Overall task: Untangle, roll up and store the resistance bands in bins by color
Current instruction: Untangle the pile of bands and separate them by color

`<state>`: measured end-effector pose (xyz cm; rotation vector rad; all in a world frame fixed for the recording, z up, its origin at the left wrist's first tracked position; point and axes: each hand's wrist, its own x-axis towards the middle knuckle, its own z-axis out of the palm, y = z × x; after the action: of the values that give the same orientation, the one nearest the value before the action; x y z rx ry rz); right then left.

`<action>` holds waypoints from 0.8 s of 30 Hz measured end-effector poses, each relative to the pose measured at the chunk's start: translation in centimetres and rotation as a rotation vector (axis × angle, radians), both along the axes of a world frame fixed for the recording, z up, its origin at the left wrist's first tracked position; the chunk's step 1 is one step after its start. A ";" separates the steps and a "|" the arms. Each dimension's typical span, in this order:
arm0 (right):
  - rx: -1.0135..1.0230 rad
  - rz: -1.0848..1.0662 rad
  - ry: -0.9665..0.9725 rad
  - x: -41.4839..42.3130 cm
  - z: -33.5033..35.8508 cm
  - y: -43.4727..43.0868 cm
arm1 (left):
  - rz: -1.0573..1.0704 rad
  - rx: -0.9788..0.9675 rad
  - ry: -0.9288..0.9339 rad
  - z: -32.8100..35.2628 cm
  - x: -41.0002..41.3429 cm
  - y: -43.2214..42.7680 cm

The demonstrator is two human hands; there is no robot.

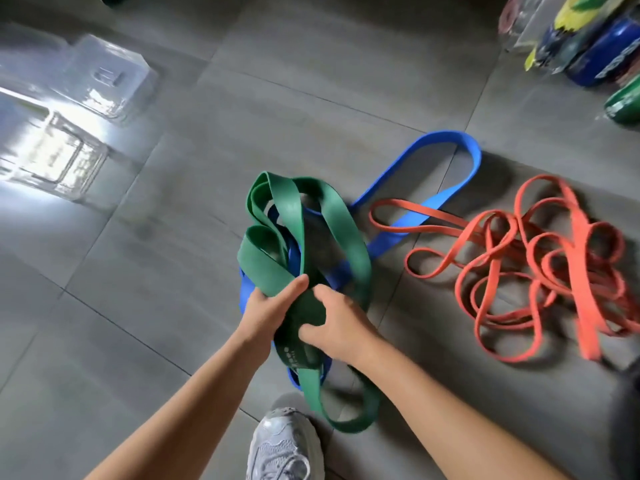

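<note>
Head view: our left hand [272, 315] and right hand [341, 325] both grip the green band [330, 220], near us. If we tug, the blue band [446, 138] wound inside may knot tighter.

We get even, soft daylight, strong glare on the clear bins [69, 109], blurry bent edges, shadows maybe falling rightward.

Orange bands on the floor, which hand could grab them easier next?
Probably the right hand: the orange bands lie on its side. The left hand would have to cross the green band that both hands grip.
</note>
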<state>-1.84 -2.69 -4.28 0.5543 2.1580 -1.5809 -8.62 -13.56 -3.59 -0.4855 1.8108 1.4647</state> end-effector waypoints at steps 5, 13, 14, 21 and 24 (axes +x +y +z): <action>-0.154 -0.230 0.289 -1.7 2.4 1.1 | 0.126 0.025 0.155 3.7 -3.8 -0.5; -0.585 -0.862 -0.581 -2.2 -0.5 3.3 | -0.090 0.001 -0.010 3.9 -5.0 -3.6; -0.781 -0.908 -0.607 -2.0 -0.4 2.6 | -0.175 -0.055 -0.013 3.6 -4.6 -3.7; -0.543 -1.063 -0.186 -3.1 -0.1 2.5 | -0.418 -0.326 0.225 3.6 -4.9 -4.6; -0.669 -1.156 -0.126 -3.2 0.8 3.8 | -0.367 -0.359 0.365 5.9 -5.7 -4.0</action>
<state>-5.06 1.16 -3.51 1.7373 1.0037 -2.5139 -14.30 -17.52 2.31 -0.0410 2.3229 1.0247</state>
